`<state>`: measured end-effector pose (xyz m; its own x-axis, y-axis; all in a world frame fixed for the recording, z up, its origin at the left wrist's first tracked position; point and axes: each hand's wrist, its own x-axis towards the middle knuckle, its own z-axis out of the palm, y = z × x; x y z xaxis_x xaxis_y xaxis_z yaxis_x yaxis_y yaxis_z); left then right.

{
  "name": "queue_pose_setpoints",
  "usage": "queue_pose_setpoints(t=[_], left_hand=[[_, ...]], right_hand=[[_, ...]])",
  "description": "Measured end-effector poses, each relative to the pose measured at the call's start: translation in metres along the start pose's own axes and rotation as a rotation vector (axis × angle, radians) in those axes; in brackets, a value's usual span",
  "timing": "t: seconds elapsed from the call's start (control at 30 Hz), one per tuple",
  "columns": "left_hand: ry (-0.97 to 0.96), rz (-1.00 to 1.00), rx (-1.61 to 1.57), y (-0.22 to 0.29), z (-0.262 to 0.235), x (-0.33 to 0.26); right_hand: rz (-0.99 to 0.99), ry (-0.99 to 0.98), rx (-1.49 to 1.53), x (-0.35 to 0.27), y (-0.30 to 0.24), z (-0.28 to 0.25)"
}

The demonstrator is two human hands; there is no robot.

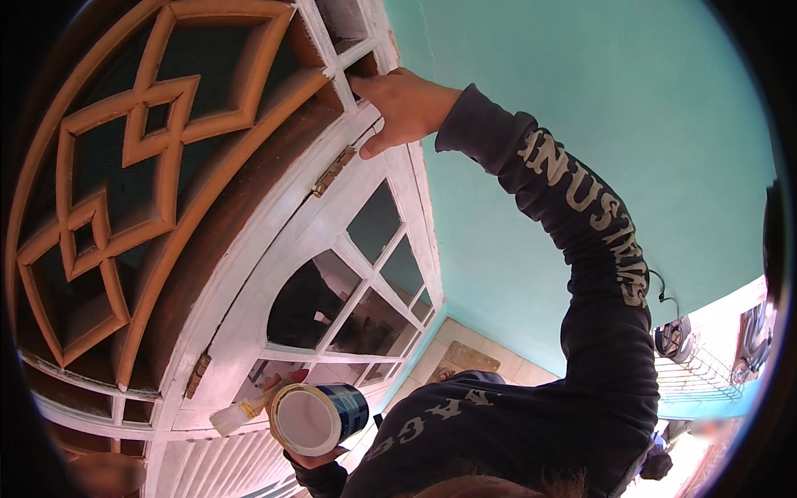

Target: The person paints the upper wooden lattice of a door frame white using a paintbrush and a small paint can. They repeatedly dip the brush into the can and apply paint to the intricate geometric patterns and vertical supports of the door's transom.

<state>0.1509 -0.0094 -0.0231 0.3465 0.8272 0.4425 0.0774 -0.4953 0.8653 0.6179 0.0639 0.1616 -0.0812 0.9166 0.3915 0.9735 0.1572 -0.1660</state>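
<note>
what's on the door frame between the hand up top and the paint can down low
In the head view, between the right hand on the top of the white door and the paint can run a rusty hinge, then dark glass panes in white bars.

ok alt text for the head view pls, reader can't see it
A person in a dark long sleeve grips the top of a white window frame with the right hand, beside a teal wall. The left hand holds a paint can and a brush below a brown carved grille.
</note>
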Motion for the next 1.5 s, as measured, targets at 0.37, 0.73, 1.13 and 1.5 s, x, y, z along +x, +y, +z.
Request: queue_pose_setpoints(t=[0.37,0.73,1.13,1.5], left_hand=[[0.007,-0.012,-0.003,-0.002,-0.004,-0.005],[0.013,-0.013,-0.006,-0.003,-0.004,-0.01],[-0.004,-0.001,-0.011,-0.004,-0.005,-0.007],[-0.023,0.003,-0.031,-0.005,0.002,-0.007]], right_hand=[[-0.007,-0.014,0.128,0.007,0.018,-0.003],[0.061,-0.205,0.024,0.037,0.007,-0.02],[0.084,-0.255,-0.036,0.035,0.006,-0.027],[0.039,-0.069,0.055,0.003,0.033,-0.022]])
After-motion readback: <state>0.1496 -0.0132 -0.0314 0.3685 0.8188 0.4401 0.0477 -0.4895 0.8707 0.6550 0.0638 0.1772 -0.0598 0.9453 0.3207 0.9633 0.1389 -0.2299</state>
